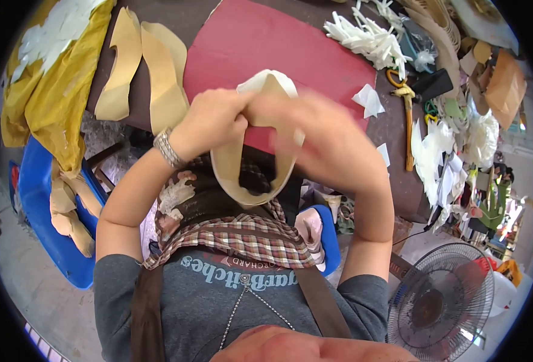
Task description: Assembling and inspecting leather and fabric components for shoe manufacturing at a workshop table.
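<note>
A red sheet (266,45) covers the table at upper centre, with yellow cloth (55,84) in the upper left and a floor fan (441,301) at lower right. At centre, both hands hold a tan curved band (233,175), looped open. The left hand (215,117) has its fingers curled, pinching the band's upper end. The right hand (314,130) is blurred; I cannot tell its finger position.
</note>
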Available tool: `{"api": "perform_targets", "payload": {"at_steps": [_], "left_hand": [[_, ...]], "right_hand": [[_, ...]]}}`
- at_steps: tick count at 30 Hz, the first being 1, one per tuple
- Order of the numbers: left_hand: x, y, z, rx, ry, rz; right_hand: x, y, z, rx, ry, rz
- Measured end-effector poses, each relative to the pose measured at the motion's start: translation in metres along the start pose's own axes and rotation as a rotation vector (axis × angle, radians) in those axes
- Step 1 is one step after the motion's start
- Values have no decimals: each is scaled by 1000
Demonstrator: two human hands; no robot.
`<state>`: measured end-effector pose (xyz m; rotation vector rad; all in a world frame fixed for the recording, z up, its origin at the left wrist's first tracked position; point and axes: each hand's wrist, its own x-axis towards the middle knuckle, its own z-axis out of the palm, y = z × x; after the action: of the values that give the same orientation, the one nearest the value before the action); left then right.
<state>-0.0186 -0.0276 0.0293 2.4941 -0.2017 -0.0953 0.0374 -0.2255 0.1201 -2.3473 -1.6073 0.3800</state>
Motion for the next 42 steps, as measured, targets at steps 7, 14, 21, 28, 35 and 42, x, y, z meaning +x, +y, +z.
{"api": "perform_targets", "payload": {"at_steps": [7,14,21,28,35,42], "left_hand": [[-17,-8,12,-11,219,290],[-19,-15,3,91,9,129],[-26,-22,11,18,89,122],[-29,-25,24,-170,244,54],[-32,-19,11,429,93,382],[-31,33,37,-38,-43,42]], "right_hand": [[32,79,58,159,186,-64],[-23,-29,71,-159,429,-147],[7,52,51,727,309,429],[23,80,66,722,213,641],[36,85,63,490,77,720],[16,98,52,493,-63,444]]}}
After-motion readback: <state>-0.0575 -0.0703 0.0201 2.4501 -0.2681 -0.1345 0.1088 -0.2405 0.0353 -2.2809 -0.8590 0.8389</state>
